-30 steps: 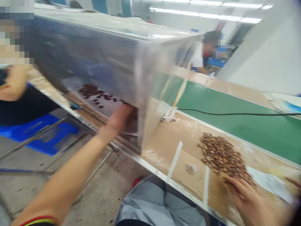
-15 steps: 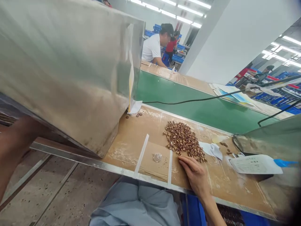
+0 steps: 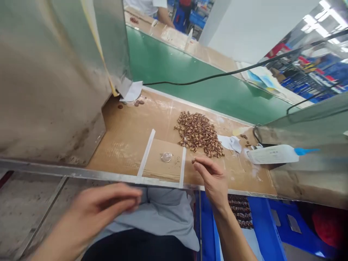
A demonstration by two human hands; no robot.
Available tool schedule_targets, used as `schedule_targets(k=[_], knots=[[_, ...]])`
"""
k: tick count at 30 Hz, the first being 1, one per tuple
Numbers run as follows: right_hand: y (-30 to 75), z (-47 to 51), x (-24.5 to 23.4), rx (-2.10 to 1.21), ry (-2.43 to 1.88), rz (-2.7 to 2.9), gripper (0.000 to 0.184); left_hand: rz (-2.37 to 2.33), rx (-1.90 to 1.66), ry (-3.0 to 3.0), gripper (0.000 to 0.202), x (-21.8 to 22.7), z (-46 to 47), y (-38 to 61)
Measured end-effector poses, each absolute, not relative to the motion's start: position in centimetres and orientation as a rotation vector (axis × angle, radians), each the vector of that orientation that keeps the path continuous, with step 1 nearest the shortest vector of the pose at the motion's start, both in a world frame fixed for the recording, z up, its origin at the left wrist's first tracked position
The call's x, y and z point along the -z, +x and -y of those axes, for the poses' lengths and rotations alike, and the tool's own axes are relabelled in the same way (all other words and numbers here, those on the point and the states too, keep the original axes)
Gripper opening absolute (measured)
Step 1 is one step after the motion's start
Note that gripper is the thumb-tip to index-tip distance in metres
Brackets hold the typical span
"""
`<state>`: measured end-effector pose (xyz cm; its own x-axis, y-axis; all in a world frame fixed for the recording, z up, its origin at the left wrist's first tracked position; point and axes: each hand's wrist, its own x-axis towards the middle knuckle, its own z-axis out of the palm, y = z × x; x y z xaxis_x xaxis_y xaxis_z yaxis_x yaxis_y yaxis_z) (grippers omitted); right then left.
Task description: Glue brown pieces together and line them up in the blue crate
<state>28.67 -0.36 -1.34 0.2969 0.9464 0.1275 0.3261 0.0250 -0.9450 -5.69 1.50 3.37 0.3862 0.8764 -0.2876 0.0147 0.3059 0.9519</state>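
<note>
My right hand point(image 3: 213, 177) hovers over the near edge of the cardboard-covered bench point(image 3: 127, 134), just in front of a pile of small brown parts point(image 3: 198, 134). Its thumb and fingers are pinched together, and a tiny brown part shows at the tips. My left hand point(image 3: 106, 208) is low over my lap, below the bench edge. It is blurred, with fingers pressed together against the thumb, and what they hold is hidden. Two white tape strips point(image 3: 146, 152) frame a patch of cardboard with a small clear disc point(image 3: 166, 157) on it.
A big metal housing point(image 3: 54, 72) stands on the bench's left, another metal box point(image 3: 312, 145) on the right. Behind runs a green conveyor belt point(image 3: 190, 69) crossed by a black cable point(image 3: 217, 75). A paper label point(image 3: 272, 154) and white scraps lie right of the pile. A blue crate point(image 3: 261, 224) sits below.
My left hand has come out from under the metal housing and now hangs over my lap. My right hand has lifted off the pile's edge into a pinch. The view has tilted down.
</note>
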Motion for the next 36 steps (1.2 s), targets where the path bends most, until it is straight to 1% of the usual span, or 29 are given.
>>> schedule_targets(k=[1, 4, 6, 9, 15, 19, 24, 26, 27, 28, 32, 33, 34, 36], knots=[[27.6, 1.0, 0.5, -0.840, -1.468, 1.152, 0.018, -1.010, -0.698, 1.061, 0.020, -2.7, -1.1, -4.8], [24.6, 2.4, -1.7, -1.099, -1.363, 1.065, 0.012, -0.954, -0.731, 0.868, 0.025, -1.1, -0.8, -1.2], [23.1, 2.8, -2.6, -1.238, -1.327, 1.014, 0.009, -0.930, -0.777, 0.791, 0.028, -0.8, -1.0, 0.5], [22.0, 2.7, -2.9, -1.409, -1.287, 0.945, 0.007, -0.928, -0.797, 0.758, 0.027, -1.0, -1.1, 1.5], [22.2, 2.1, -2.8, -1.570, -1.334, 0.883, 0.012, -0.913, -0.765, 0.753, 0.022, -1.1, -0.6, 1.0], [22.9, 1.5, -3.2, -1.768, -1.310, 0.866, 0.017, -0.768, -0.611, 0.581, 0.026, -0.3, -0.9, 0.7], [23.3, 1.2, -3.8, -1.920, -1.200, 0.927, 0.014, -0.654, -0.508, 0.394, 0.028, 0.2, -0.6, 0.7], [24.0, 1.1, -3.8, -1.829, -1.188, 1.011, 0.010, -0.618, -0.524, 0.360, 0.024, 0.1, -0.4, 0.6], [24.6, 1.1, -3.7, -1.706, -1.219, 1.059, 0.009, -0.604, -0.546, 0.354, 0.023, 0.1, -0.3, 0.6], [25.3, 0.9, -3.4, -1.524, -1.281, 1.109, 0.008, -0.594, -0.574, 0.354, 0.023, 0.0, -0.3, 0.5], [28.8, -0.1, -1.1, -0.568, -1.598, 1.320, 0.010, -0.576, -0.700, 0.407, 0.026, 0.2, -0.8, -0.2], [29.6, -0.3, -0.3, -0.398, -1.638, 1.388, 0.011, -0.578, -0.722, 0.431, 0.025, 0.3, -1.1, -0.5], [30.2, -0.5, 0.4, -0.293, -1.658, 1.455, 0.012, -0.582, -0.735, 0.458, 0.023, 0.4, -1.4, -0.7], [31.0, -0.6, 1.8, -0.238, -1.670, 1.537, 0.015, -0.598, -0.760, 0.501, 0.021, 0.7, -2.1, -1.2]])
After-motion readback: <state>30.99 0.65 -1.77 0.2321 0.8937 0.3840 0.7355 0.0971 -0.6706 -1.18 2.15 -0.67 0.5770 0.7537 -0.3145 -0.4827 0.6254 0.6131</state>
